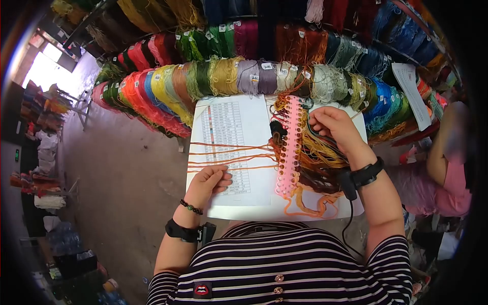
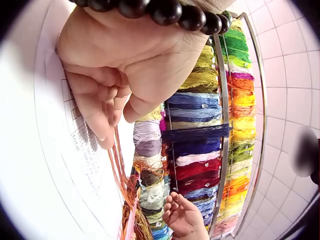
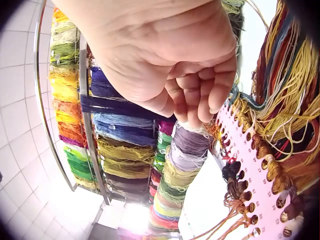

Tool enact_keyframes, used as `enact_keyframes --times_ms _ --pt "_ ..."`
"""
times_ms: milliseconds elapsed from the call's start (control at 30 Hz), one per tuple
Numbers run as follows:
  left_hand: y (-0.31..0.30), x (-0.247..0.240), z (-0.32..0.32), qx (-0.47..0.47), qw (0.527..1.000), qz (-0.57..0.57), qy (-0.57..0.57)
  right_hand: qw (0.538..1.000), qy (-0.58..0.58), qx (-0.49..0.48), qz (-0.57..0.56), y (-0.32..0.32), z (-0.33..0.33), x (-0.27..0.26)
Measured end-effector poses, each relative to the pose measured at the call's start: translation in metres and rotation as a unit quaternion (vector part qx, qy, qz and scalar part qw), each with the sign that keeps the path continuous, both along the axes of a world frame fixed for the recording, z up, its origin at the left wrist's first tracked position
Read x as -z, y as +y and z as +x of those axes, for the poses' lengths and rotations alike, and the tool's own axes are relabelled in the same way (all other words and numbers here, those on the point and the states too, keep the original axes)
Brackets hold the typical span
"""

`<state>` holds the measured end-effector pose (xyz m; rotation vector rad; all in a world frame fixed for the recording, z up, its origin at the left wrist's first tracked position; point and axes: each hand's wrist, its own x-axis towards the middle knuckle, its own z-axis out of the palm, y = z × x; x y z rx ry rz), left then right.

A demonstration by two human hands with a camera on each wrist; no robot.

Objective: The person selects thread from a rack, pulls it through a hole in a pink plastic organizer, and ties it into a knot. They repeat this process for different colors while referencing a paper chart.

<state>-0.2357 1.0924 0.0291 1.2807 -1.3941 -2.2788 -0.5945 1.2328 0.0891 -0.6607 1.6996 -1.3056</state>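
Note:
My left hand [image 1: 211,180] is low over the printed sheet, fingers loosely bent, at the lowest of several orange-brown threads [image 1: 244,161] running left from a pink punched card [image 1: 291,145]. In the left wrist view, these threads [image 2: 117,162] pass by the fingertips, with thumb and forefinger tips apart. My right hand [image 1: 330,124] hovers beside the card's upper end, its fingers loosely curled and nothing visible in them. A teal thread [image 3: 250,102] runs from the card close to that hand. Knotted skeins in gold, rust and brown [image 1: 323,152] hang off the card's right side.
A white board [image 1: 244,211] lies under the card and the colour chart sheet [image 1: 223,122]. Rows of labelled thread skeins [image 1: 226,76] hang on racks behind it. A long paper slip [image 1: 410,96] hangs at right. Another person's arm [image 1: 441,152] is at the right edge.

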Motion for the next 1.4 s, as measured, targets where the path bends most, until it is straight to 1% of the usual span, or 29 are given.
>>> enact_keyframes --times_ms 267,467,767,833,967,1067,1167,1200,1267,1333,1367,1400 --pt "-0.001 0.000 0.001 0.009 1.000 0.003 0.000 0.999 -0.007 -0.031 0.003 -0.014 0.004 0.006" --pt "-0.002 -0.001 0.000 0.009 1.000 0.004 -0.005 0.999 -0.021 -0.023 0.025 -0.015 0.006 0.009" --pt "0.001 -0.006 -0.003 0.001 1.000 -0.003 -0.015 0.999 -0.026 -0.027 0.024 -0.009 0.004 0.014" --pt "0.001 -0.006 -0.003 -0.001 1.000 -0.004 -0.017 1.000 -0.022 -0.010 0.018 -0.009 0.006 0.014" --pt "0.001 -0.006 -0.003 -0.001 1.000 -0.008 -0.019 1.000 0.003 0.000 0.009 -0.012 0.004 0.015" --pt "0.001 -0.005 -0.003 -0.002 1.000 -0.010 -0.020 0.996 0.075 -0.053 0.020 -0.023 -0.006 0.009" --pt "0.001 0.000 0.000 -0.009 1.000 -0.011 -0.007 0.987 0.155 -0.012 -0.038 -0.045 -0.012 -0.015" --pt "0.001 0.003 0.000 -0.010 1.000 -0.011 0.003 0.986 0.156 -0.003 -0.060 -0.055 -0.017 -0.020" --pt "0.002 0.000 -0.002 -0.011 1.000 -0.019 -0.011 0.980 0.167 0.019 -0.108 -0.077 -0.035 -0.028" --pt "0.004 -0.005 -0.004 -0.020 1.000 -0.012 -0.016 0.972 0.194 0.057 -0.122 -0.106 -0.063 -0.016" --pt "0.005 -0.007 -0.005 -0.024 1.000 -0.013 -0.012 0.974 0.185 0.074 -0.108 -0.117 -0.069 -0.020" --pt "0.006 -0.007 -0.005 -0.029 0.999 -0.013 -0.011 0.967 0.199 0.114 -0.107 -0.128 -0.074 -0.019"
